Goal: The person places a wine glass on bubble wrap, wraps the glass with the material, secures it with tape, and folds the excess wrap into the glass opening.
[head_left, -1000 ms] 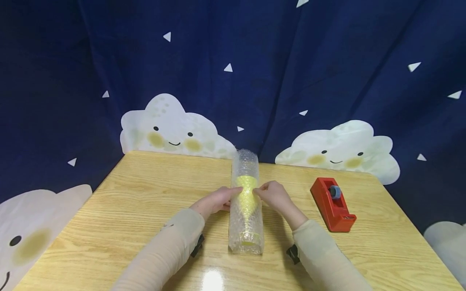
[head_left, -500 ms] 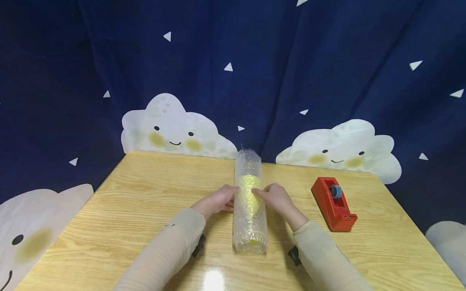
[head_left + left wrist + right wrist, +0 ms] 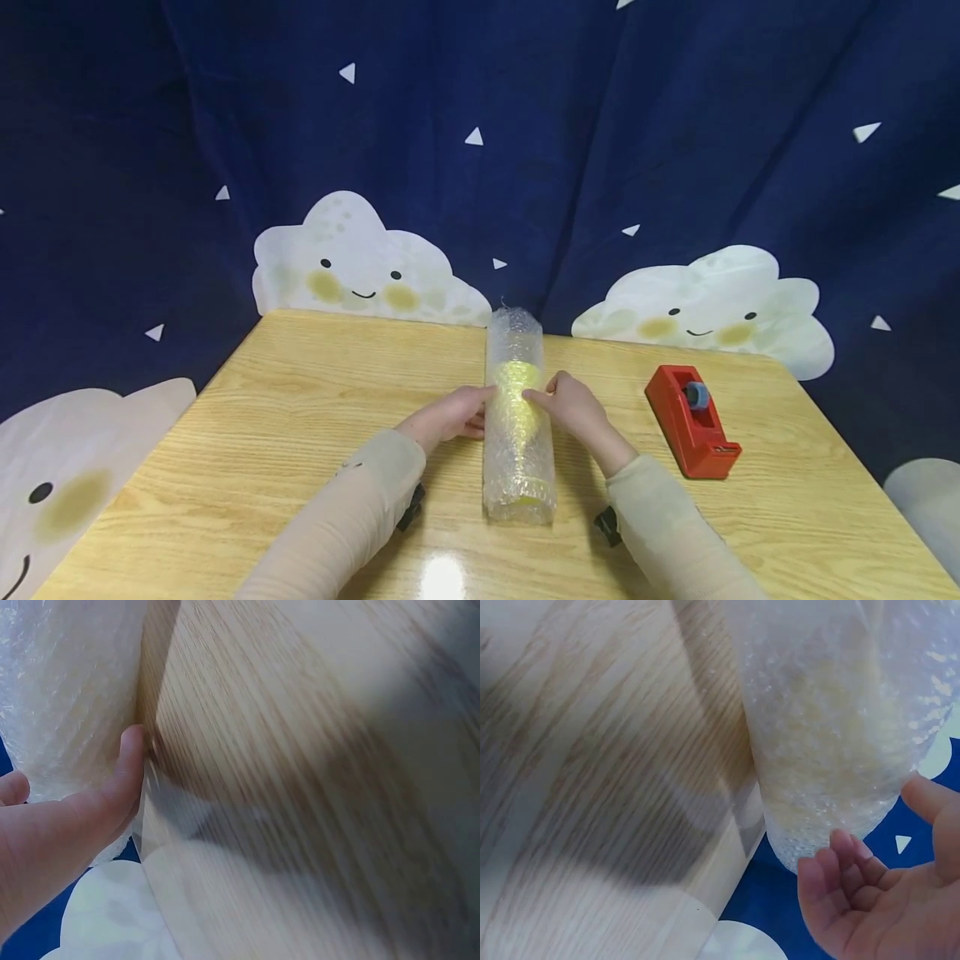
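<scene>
A long bubble wrap roll (image 3: 517,483) lies lengthwise on the wooden table, with something yellow (image 3: 517,375) showing through the layers. From the left side, my left hand (image 3: 453,412) holds it, thumb on top and fingers along its side; the left wrist view shows one fingertip (image 3: 131,742) close to the tabletop. My right hand (image 3: 573,408) holds the opposite side, its thumb (image 3: 926,796) on the upper surface and its fingers bent against the wrap in the right wrist view. The kind of yellow object inside is blurred by the plastic.
A red tape dispenser (image 3: 708,458) with a blue-edged tape roll (image 3: 697,395) stands to the right on the table (image 3: 330,367). Behind the table's far edge hangs a dark blue curtain (image 3: 420,150) with white clouds. Black devices (image 3: 609,527) sit under the wrists.
The bubble wrap roll has shifted slightly to the right, mostly in the first half second. Both hands stay at its sides; the view has moved a little.
</scene>
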`<state>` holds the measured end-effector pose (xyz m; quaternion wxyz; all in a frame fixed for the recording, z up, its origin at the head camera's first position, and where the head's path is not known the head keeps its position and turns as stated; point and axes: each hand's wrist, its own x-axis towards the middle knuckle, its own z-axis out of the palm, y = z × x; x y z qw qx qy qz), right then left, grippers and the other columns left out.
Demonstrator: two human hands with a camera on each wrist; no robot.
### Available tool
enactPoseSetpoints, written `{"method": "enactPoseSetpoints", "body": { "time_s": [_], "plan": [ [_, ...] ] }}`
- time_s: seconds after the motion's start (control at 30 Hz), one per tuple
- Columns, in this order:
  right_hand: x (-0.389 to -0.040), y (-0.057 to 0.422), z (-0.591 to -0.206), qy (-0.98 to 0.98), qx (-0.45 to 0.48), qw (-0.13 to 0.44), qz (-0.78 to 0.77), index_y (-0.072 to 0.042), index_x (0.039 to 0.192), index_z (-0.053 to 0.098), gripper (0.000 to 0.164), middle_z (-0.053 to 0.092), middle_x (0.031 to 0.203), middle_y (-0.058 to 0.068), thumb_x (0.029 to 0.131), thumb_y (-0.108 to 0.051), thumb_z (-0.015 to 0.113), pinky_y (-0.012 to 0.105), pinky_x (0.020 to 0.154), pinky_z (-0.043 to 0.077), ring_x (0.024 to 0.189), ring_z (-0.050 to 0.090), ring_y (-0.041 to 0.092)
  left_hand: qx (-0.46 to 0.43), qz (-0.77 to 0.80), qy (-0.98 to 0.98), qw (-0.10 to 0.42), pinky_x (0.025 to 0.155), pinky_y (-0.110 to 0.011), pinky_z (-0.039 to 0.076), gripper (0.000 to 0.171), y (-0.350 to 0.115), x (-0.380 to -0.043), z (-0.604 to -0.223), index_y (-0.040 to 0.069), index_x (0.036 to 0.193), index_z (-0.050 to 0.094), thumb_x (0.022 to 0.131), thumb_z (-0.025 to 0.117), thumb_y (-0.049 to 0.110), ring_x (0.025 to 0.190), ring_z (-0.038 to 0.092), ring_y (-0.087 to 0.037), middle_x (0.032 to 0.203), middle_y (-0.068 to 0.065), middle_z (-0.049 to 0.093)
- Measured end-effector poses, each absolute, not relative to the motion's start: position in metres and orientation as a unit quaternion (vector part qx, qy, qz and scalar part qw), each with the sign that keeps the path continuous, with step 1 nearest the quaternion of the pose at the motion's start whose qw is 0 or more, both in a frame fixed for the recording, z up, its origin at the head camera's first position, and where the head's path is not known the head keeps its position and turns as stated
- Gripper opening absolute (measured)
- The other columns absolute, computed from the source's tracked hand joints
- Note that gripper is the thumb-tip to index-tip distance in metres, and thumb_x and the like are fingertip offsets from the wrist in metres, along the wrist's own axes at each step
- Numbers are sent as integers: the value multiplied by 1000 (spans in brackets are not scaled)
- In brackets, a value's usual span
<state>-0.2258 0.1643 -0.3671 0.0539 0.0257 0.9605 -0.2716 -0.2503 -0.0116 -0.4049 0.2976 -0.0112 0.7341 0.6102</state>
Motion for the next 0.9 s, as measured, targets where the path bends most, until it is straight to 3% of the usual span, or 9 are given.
{"method": "enactPoseSetpoints", "body": {
  "time_s": [0.57,0.7,0.9],
  "plan": [
    [-226,183,-365,940,39,64,-334,4,100,59,31,64,98,19,87,-24,63,33,68,49,82,60,24,-14,621,725,299,82,-33,52,50,-4,-249,-403,-7,128,45,98,43,33,85,54,-19,116,-21,55],
    [-225,183,-365,939,43,56,-337,4,98,60,29,63,99,17,87,-22,64,33,69,48,84,57,24,-11,613,730,301,85,-35,52,51,-1,-249,-404,-7,129,45,98,43,34,92,57,-22,117,-22,55],
    [-224,183,-364,942,37,36,-330,2,96,64,26,64,89,14,85,-21,65,28,61,45,75,56,21,-5,622,719,310,94,-39,48,57,0,-250,-405,-10,135,36,99,42,33,110,54,-32,127,-28,49]
  ]
}}
